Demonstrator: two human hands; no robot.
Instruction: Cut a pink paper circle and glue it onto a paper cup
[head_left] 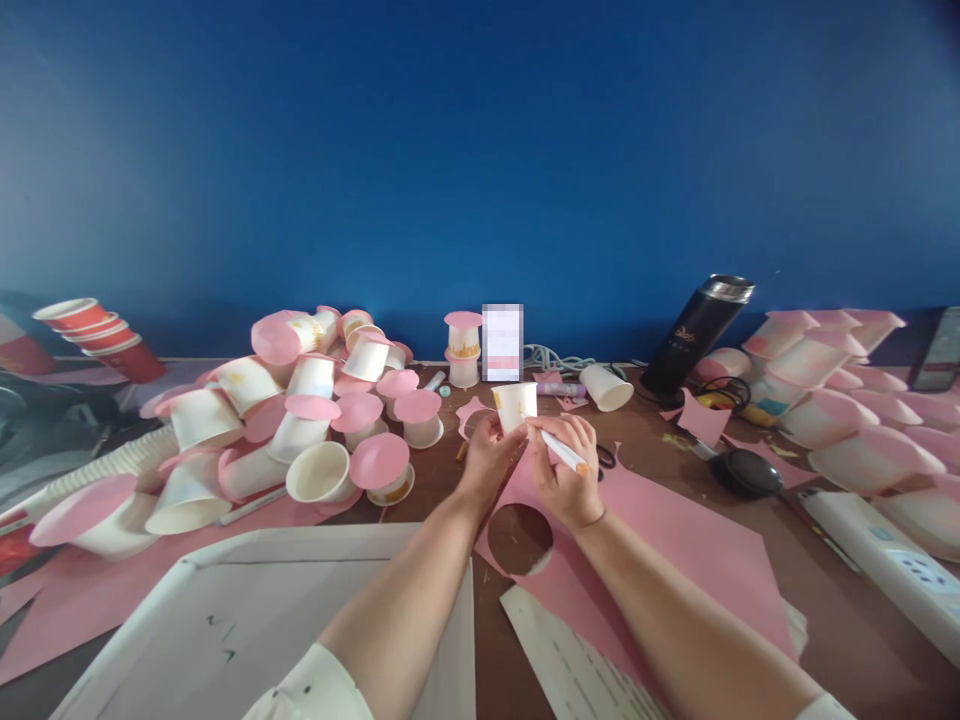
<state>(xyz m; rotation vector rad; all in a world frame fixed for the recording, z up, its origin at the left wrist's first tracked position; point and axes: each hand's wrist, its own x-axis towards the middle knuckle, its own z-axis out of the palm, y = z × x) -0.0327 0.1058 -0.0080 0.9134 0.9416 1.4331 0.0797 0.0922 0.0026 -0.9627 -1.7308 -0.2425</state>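
In the middle of the view, my left hand (491, 455) grips a white paper cup (515, 402) with gold marks around its lower part. My right hand (568, 475) is wrapped round a white marker (564, 452) with an orange end. The marker's tip meets the cup's side, though my fingers partly hide the contact. Under my hands lies a sheet of pink paper (675, 540) with a round hole cut in it. The handles of dark scissors (606, 458) show just right of my right hand.
Many paper cups with pink paper discs (380, 462) crowd the left; more capped cups (877, 460) stack at right. A black thermos (694, 335), black mouse (746, 472) and power strip (885, 560) lie right. A phone (502, 343) leans at the back; white board (300, 620) in front.
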